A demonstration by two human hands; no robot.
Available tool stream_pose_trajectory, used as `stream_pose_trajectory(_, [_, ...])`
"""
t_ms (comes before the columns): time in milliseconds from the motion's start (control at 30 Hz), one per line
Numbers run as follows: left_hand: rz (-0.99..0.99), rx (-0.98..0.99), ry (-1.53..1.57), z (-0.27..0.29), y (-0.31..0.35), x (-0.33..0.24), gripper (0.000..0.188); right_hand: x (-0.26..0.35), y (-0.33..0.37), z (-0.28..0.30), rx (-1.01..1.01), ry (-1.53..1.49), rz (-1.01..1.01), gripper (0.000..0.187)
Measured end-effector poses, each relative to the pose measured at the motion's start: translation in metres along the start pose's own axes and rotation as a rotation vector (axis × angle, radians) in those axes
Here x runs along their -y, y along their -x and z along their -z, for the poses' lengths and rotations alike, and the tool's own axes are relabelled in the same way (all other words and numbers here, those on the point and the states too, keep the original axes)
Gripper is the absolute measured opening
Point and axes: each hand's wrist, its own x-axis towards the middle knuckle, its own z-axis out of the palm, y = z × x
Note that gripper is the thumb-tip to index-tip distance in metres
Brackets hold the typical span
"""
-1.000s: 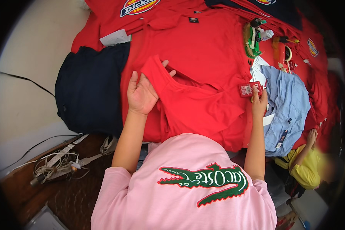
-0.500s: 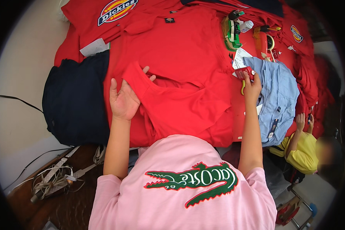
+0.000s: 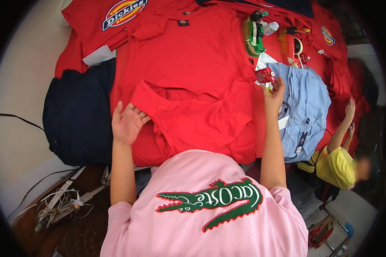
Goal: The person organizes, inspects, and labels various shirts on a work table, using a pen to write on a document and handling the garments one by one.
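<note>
A red T-shirt point(image 3: 188, 51) lies spread in front of me, its near part folded back toward me. My left hand point(image 3: 129, 125) is open, palm up, with its fingertips at the left edge of the folded red cloth. My right hand point(image 3: 273, 95) is open, its thumb and fingers apart, just short of a small red tag pack point(image 3: 265, 75). That pack rests beside a white printed paper slip point(image 3: 266, 61). Something yellow beneath the right fingers is mostly hidden.
Dark navy garments point(image 3: 79, 115) are stacked at left, light blue ones point(image 3: 306, 107) at right. Beyond the right hand stand a green tape dispenser point(image 3: 254, 38), a white bottle point(image 3: 270, 28) and a tape roll point(image 3: 297, 45). A person in yellow point(image 3: 336, 169) works far right.
My left hand has slid out from under the red cloth, toward the left and nearer me. My right hand has let go of the red tag pack and drawn back slightly.
</note>
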Motion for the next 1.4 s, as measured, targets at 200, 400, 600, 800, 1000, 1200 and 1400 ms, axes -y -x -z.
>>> stream_pose_trajectory(200, [0.005, -0.145, -0.141, -0.020, 0.015, -0.001, 0.069, 0.049, 0.070, 0.033, 0.197, 0.209, 0.441, 0.063])
stream_pose_trajectory(400, [0.020, 0.167, -0.173, -0.074, -0.058, -0.053, 0.067, 0.087, 0.131, 0.026, 0.870, 0.328, 0.699, 0.036])
stream_pose_trajectory(600, [-0.203, -0.004, -0.411, -0.132, -0.195, -0.100, 0.063, 0.056, 0.063, -0.032, 0.335, -0.399, 0.002, 0.009])
stream_pose_trajectory(800, [-0.434, -0.453, -1.581, -0.040, -0.130, -0.045, 0.053, 0.014, 0.036, -0.001, 0.142, -0.312, -0.056, 0.014])
stream_pose_trajectory(1000, [-0.543, -0.944, -1.482, 0.038, 0.102, 0.059, 0.021, 0.040, 0.132, 0.074, 0.242, 0.179, 0.332, 0.026])
stream_pose_trajectory(1200, [-0.451, -1.076, -1.534, 0.040, 0.209, 0.131, 0.023, 0.042, 0.217, 0.076, 0.783, 0.584, 0.575, 0.069])
stream_pose_trajectory(1400, [-0.364, -1.157, -1.448, 0.056, 0.230, 0.159, 0.032, -0.018, 0.202, 0.102, 0.667, 0.661, 0.489, 0.068])
